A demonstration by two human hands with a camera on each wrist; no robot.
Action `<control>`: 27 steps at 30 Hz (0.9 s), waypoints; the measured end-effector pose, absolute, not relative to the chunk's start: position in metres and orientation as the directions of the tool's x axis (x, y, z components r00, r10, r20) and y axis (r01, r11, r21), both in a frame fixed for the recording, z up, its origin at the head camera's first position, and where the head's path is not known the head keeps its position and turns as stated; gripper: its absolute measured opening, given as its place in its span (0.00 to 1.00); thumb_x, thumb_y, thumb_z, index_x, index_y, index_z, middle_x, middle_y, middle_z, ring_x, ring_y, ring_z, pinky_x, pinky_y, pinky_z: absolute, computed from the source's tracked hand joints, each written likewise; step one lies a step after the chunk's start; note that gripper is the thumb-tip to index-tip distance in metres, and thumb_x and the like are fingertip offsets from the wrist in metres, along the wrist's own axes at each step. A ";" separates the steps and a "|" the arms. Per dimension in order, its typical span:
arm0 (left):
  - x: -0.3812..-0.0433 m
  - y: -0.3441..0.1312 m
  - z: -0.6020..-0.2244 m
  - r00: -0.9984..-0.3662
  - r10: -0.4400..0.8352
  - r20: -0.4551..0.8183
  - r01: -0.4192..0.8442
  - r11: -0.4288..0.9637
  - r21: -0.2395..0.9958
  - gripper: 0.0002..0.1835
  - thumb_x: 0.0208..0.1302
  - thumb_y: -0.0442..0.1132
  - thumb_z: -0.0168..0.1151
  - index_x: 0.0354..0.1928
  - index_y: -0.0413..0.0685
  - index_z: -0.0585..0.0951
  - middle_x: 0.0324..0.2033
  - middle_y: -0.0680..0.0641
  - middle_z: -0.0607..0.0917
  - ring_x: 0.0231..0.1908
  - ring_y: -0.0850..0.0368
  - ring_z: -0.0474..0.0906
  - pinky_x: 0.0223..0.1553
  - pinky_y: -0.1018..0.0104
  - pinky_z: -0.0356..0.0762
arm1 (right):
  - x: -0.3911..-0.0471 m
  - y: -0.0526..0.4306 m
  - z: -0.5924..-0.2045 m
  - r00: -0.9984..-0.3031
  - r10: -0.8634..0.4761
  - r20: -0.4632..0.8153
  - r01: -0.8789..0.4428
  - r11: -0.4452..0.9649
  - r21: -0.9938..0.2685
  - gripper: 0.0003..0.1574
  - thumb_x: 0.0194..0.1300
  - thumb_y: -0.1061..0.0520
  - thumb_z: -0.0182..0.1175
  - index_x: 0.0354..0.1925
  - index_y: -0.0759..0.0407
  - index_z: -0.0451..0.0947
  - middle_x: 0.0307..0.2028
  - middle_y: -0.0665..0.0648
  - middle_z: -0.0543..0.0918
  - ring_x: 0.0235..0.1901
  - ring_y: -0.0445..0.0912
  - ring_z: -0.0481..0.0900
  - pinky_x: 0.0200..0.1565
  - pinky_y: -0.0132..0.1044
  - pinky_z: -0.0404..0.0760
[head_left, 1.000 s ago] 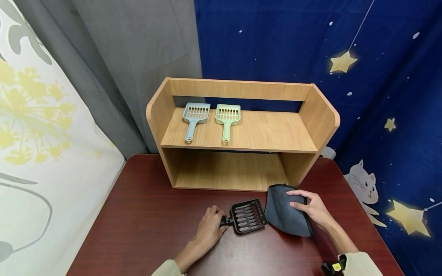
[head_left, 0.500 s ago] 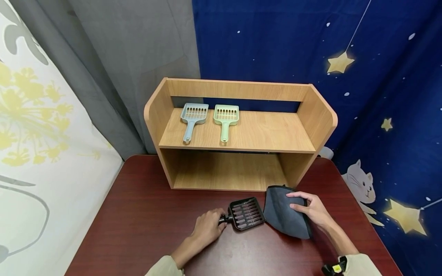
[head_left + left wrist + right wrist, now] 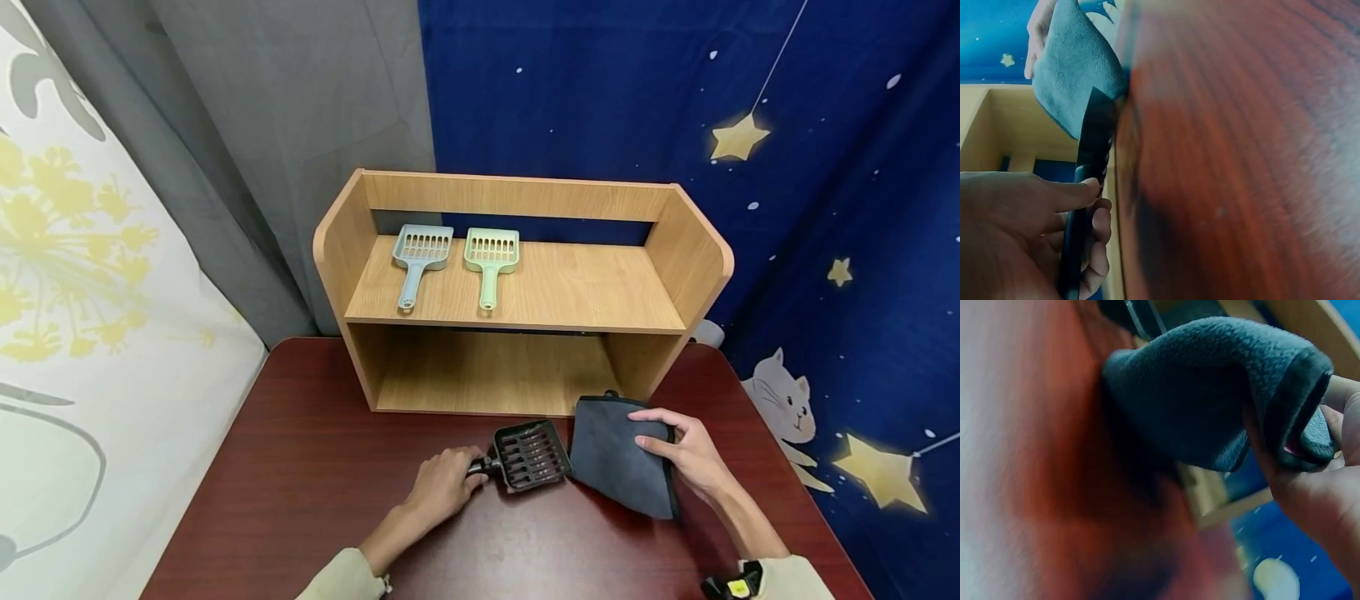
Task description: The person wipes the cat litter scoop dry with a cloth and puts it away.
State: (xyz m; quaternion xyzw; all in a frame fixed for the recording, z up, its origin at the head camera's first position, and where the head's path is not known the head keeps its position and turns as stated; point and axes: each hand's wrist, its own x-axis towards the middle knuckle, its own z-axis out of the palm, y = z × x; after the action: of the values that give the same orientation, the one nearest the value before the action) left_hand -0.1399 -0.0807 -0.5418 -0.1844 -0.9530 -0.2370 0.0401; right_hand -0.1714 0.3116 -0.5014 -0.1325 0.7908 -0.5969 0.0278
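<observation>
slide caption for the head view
Left hand grips a black square-headed slotted scoop; right hand holds a dark grey folded cloth.

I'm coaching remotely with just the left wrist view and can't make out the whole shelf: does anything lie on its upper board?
Observer: Yes, the head view shows a pale blue scoop and a pale green scoop side by side on the upper board.
Operator: I see the black scoop edge-on in the left hand; how does it look from above?
Observer: In the head view, a row of long slots runs through it.
Operator: And the right hand?
Observer: The right wrist view shows it gripping the gray cloth at a dark-trimmed edge.
</observation>
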 end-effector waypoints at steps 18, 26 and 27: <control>-0.138 -0.057 -0.503 -0.874 0.433 0.222 0.486 0.773 0.406 0.10 0.59 0.45 0.70 0.43 0.60 0.86 0.34 0.58 0.86 0.33 0.61 0.82 0.25 0.62 0.74 | -0.162 0.189 -0.464 -0.869 -0.449 0.209 -0.443 0.514 -0.735 0.23 0.57 0.62 0.70 0.50 0.43 0.84 0.49 0.48 0.84 0.44 0.40 0.79 0.44 0.33 0.77; -0.137 -0.056 -0.499 -0.862 0.444 0.246 0.507 0.765 0.396 0.11 0.59 0.46 0.70 0.44 0.58 0.86 0.37 0.58 0.87 0.35 0.62 0.83 0.26 0.63 0.76 | -0.167 0.176 -0.476 -0.853 -0.482 0.200 -0.502 0.654 -0.566 0.23 0.51 0.64 0.70 0.46 0.44 0.85 0.45 0.47 0.86 0.36 0.38 0.76 0.41 0.34 0.74; -0.137 -0.058 -0.499 -0.861 0.444 0.247 0.508 0.762 0.401 0.11 0.59 0.46 0.70 0.44 0.58 0.86 0.38 0.57 0.87 0.35 0.61 0.83 0.26 0.63 0.76 | -0.167 0.178 -0.476 -0.854 -0.479 0.203 -0.504 0.665 -0.552 0.23 0.51 0.64 0.70 0.45 0.45 0.86 0.45 0.48 0.86 0.36 0.38 0.76 0.40 0.34 0.73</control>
State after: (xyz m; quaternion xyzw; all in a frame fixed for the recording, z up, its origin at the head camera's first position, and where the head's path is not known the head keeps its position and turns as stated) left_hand -0.1367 -0.0578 -0.4992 -0.2544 -0.9362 -0.2326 0.0690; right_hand -0.1673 0.1783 -0.4759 -0.2693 0.9121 -0.3084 -0.0203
